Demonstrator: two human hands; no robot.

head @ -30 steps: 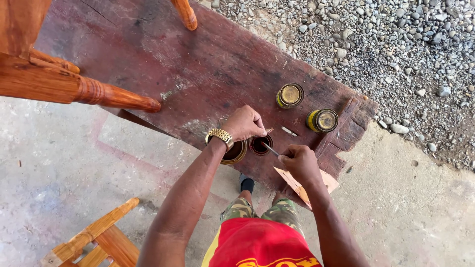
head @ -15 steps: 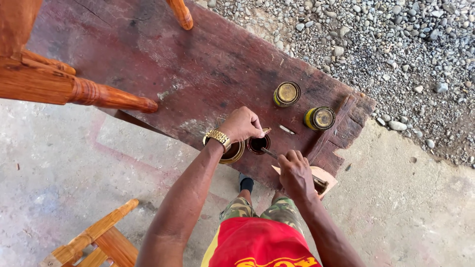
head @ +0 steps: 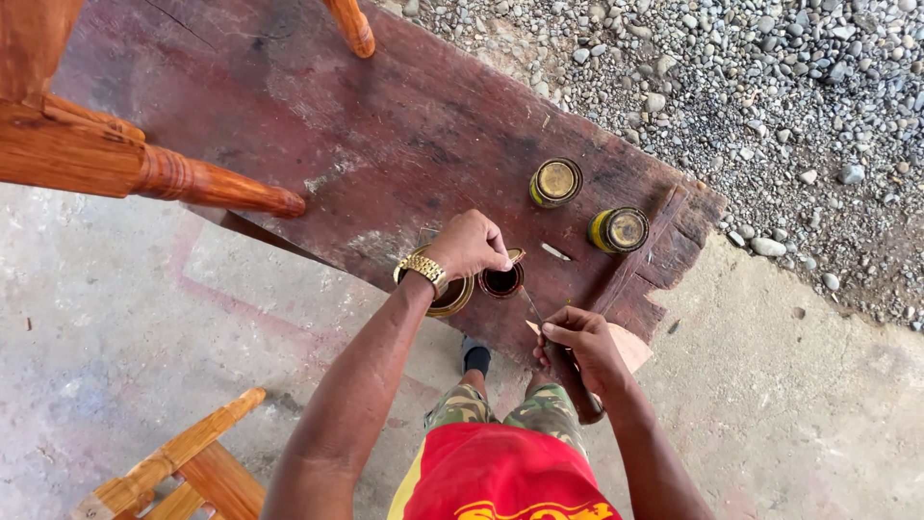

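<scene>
My left hand (head: 469, 245), with a gold watch on the wrist, grips the rim of a small open tin (head: 501, 280) of dark liquid on a dark red wooden plank (head: 318, 125). My right hand (head: 580, 347) holds a thin metal tool (head: 531, 305) whose tip points toward the tin's edge. A second open tin or lid (head: 448, 295) lies partly hidden under my left wrist.
Two closed yellow tins (head: 555, 182) (head: 618, 229) stand further along the plank. Turned wooden furniture legs (head: 154, 171) (head: 351, 24) rest on the plank at left and top. A wooden frame (head: 178, 472) lies on the concrete at bottom left. Gravel (head: 770, 106) covers the ground at right.
My right hand has pulled back slightly toward me with the tool. My left hand stays on the small tin.
</scene>
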